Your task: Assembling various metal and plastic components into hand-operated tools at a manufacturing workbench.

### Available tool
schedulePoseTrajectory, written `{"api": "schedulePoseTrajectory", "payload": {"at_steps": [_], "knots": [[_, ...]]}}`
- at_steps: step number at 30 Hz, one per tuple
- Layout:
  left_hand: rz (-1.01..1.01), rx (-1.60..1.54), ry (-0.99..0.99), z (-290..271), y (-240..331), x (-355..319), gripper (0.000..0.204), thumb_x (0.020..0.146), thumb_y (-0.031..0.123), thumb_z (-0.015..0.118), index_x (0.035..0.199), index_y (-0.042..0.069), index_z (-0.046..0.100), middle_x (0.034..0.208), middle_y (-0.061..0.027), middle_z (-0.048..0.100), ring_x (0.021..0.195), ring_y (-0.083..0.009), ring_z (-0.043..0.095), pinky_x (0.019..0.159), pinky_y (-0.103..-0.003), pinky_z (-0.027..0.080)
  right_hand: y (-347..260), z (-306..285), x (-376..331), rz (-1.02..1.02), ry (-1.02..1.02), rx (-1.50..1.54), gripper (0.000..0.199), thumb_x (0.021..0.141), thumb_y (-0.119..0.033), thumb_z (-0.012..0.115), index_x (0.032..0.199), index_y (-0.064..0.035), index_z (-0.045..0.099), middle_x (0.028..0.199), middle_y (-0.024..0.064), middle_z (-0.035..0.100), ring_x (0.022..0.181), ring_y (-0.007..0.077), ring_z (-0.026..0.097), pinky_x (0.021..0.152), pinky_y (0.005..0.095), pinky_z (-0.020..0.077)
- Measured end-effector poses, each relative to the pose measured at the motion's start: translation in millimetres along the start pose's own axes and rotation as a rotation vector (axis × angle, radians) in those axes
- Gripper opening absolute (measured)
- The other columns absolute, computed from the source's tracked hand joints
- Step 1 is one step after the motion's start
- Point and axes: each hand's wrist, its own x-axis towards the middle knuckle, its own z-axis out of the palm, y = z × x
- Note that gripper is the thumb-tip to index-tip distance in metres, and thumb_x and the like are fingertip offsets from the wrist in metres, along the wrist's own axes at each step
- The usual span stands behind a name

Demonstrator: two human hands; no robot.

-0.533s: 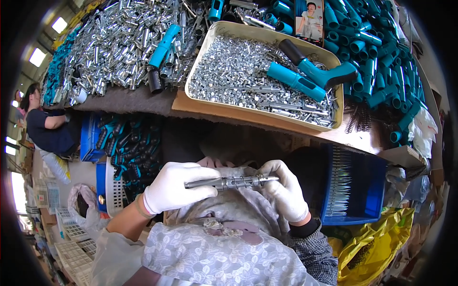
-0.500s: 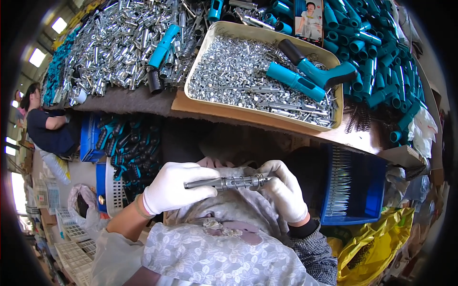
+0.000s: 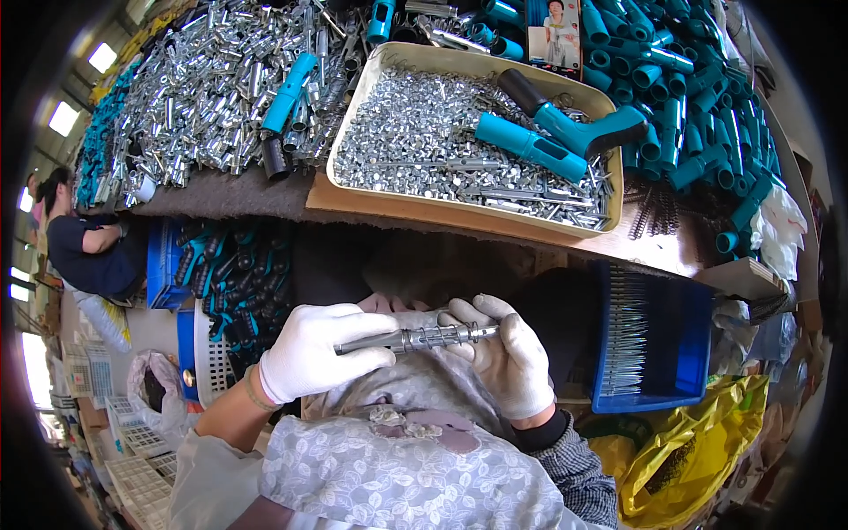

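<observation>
My left hand (image 3: 305,355), in a white glove, is wrapped round the grey thick end of a metal rod (image 3: 402,341) above my lap. A coil spring (image 3: 442,336) sits round the rod's thinner right part. My right hand (image 3: 517,367), also gloved, has its fingers apart beside the rod's right tip. The tip lies in front of that palm, and whether it touches the glove I cannot tell. Beyond my hands, a cream tray (image 3: 340,146) of small metal pins carries a teal tool housing (image 3: 530,148) and a teal and black handle (image 3: 587,128).
Loose metal parts (image 3: 221,88) heap up at the far left, teal tubes (image 3: 698,106) at the far right. A blue bin (image 3: 671,353) with long thin springs stands right, above a yellow bag (image 3: 698,450). A person (image 3: 88,238) sits at the left.
My right hand has opened from its grip on the rod's right end, its fingers now spread. The left hand keeps its hold. The view has shifted slightly.
</observation>
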Motion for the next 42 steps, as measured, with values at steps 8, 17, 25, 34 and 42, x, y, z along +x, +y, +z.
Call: {"api": "schedulePoseTrajectory", "payload": {"at_steps": [8, 17, 25, 34, 42], "knots": [[0.031, 0.051, 0.021, 3, 1, 1, 0.029, 0.077, 0.02, 0.081, 0.101, 0.005, 0.074, 0.077, -0.0109, 0.067, 0.061, -0.0245, 0.065, 0.055, -0.032, 0.051, -3, 6, 1, -0.066, -0.024, -0.056, 0.06, 0.103, -0.035, 0.053, 0.143, 0.0065, 0.035, 0.147, 0.0314, 0.041, 0.138, 0.04, 0.043, 0.114, 0.0482, 0.0384], [0.037, 0.065, 0.062, 0, 5, 1, 0.032, 0.074, 0.013, 0.082, 0.103, 0.003, 0.073, 0.081, -0.0112, 0.068, 0.066, -0.024, 0.067, 0.058, -0.031, 0.052, -10, 4, 5, -0.112, -0.012, -0.108, 0.063, 0.102, -0.036, 0.054, 0.142, 0.0082, 0.035, 0.144, 0.0319, 0.043, 0.135, 0.0419, 0.045, 0.114, 0.0498, 0.0384], [0.061, 0.097, 0.059, -4, 4, 2, 0.035, 0.074, 0.015, 0.083, 0.105, 0.004, 0.072, 0.082, -0.0112, 0.069, 0.065, -0.0246, 0.067, 0.056, -0.031, 0.052, -21, -11, 5, -0.154, -0.025, -0.291, 0.039, 0.106, -0.025, 0.045, 0.128, 0.0065, 0.047, 0.118, 0.0246, 0.064, 0.105, 0.0263, 0.067, 0.096, 0.0396, 0.0539], [-0.003, 0.074, 0.008, 0, 8, 4, 0.033, 0.074, 0.008, 0.081, 0.105, 0.0, 0.072, 0.083, -0.0121, 0.068, 0.069, -0.0234, 0.068, 0.062, -0.031, 0.052, -6, -4, 9, -0.293, 0.167, -0.426, 0.028, 0.105, -0.019, 0.048, 0.121, 0.0029, 0.053, 0.107, 0.0187, 0.069, 0.096, 0.0231, 0.068, 0.091, 0.0376, 0.0533], [0.087, 0.095, 0.068, 7, 6, 8, 0.035, 0.075, 0.017, 0.084, 0.105, 0.003, 0.072, 0.084, -0.0109, 0.069, 0.066, -0.0237, 0.067, 0.057, -0.03, 0.053, 6, -3, 13, -0.352, 0.121, -0.319, 0.031, 0.105, -0.021, 0.05, 0.124, 0.0034, 0.051, 0.112, 0.0218, 0.068, 0.105, 0.0285, 0.068, 0.097, 0.0416, 0.0525]]}}
